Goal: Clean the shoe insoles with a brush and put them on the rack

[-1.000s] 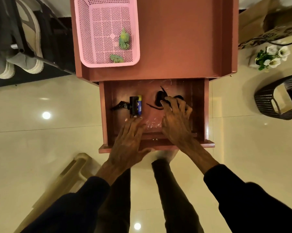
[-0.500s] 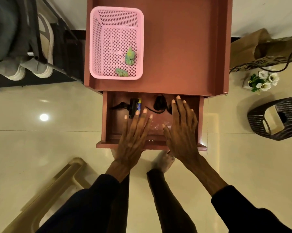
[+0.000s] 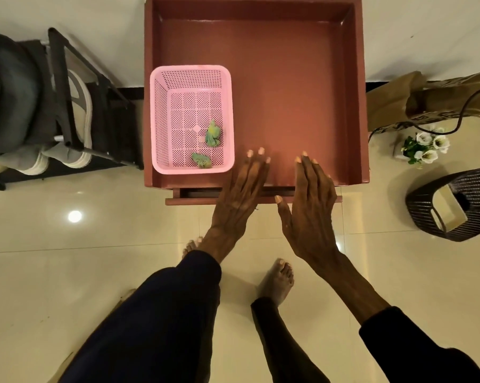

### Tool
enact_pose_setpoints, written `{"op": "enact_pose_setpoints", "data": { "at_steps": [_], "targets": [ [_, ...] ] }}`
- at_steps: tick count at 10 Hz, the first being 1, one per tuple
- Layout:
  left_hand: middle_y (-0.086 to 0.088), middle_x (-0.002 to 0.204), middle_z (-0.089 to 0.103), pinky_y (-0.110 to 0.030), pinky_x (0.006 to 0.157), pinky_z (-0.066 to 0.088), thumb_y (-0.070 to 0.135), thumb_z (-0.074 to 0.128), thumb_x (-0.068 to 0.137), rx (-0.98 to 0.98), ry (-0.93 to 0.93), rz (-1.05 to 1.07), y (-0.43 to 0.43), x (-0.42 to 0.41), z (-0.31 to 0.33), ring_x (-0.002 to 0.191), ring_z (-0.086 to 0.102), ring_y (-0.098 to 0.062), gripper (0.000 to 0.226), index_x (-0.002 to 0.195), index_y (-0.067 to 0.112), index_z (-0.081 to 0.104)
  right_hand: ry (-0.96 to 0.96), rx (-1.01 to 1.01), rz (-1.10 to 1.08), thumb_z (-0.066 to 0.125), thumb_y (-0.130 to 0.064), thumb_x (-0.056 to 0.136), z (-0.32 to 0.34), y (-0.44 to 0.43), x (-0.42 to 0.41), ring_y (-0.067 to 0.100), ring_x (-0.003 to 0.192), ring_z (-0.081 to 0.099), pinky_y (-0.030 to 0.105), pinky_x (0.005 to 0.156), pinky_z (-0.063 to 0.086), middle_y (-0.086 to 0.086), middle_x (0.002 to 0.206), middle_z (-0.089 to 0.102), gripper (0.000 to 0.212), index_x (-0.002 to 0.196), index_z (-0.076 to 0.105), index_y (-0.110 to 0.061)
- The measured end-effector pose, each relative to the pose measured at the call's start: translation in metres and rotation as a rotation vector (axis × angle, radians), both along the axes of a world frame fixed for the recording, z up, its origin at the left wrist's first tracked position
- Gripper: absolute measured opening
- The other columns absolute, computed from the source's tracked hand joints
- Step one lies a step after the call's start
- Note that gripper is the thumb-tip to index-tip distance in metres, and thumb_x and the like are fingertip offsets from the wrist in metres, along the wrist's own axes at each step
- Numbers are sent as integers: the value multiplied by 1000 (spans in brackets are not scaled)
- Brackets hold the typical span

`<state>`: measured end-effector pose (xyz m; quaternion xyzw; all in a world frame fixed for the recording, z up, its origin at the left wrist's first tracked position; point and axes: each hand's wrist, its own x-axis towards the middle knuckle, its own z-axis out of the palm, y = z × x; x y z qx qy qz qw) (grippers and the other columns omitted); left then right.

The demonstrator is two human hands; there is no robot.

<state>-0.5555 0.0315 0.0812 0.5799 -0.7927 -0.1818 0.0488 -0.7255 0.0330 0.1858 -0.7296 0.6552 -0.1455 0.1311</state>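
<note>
My left hand (image 3: 241, 189) and my right hand (image 3: 308, 205) are both flat with straight fingers, side by side over the front edge of the reddish-brown cabinet (image 3: 302, 92). Under them the drawer (image 3: 194, 197) shows only as a narrow slit. Neither hand holds anything. A black shoe rack (image 3: 67, 106) with grey shoes (image 3: 67, 158) stands at the left. No brush or insole is visible.
A pink perforated basket (image 3: 161, 120) with two small green items (image 3: 212, 135) sits on the cabinet top, front left. At the right on the tiled floor are a brown paper bag (image 3: 427, 98), white flowers (image 3: 427, 147) and a dark woven basket (image 3: 454, 203). My bare feet (image 3: 277, 280) stand below.
The drawer, wide open a second ago with small dark items inside, has slid nearly closed under both flat hands. My view has risen, showing the whole cabinet top.
</note>
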Motion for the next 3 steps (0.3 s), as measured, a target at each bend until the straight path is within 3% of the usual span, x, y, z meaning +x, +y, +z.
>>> {"op": "enact_pose_setpoints", "data": {
  "at_steps": [1, 2, 3],
  "targets": [
    [-21, 169, 3, -54, 121, 25, -4, 33, 96, -84, -136, -3, -30, -5, 70, 156, 5, -40, 72, 161, 2, 3, -33, 3, -46, 47, -40, 101, 6, -7, 0, 29, 154, 19, 53, 123, 17, 10, 167, 22, 69, 159, 25, -8],
    [-21, 167, 19, -53, 119, 31, 0, 36, 104, -227, -158, -172, -33, -1, 85, 154, 19, -40, 60, 161, 3, 17, -40, 22, -75, 46, -42, 101, 23, -16, 3, 28, 154, 20, 55, 122, 19, 9, 167, 23, 70, 159, 25, -10],
    [-19, 167, 19, -54, 119, 30, -3, 19, 105, -298, -103, -122, -31, -2, 109, 154, 18, -39, 56, 161, 5, 20, -32, -6, -49, 45, -43, 101, 46, -17, 9, 28, 154, 20, 56, 121, 19, 10, 167, 23, 69, 159, 26, -10]
  ]
}}
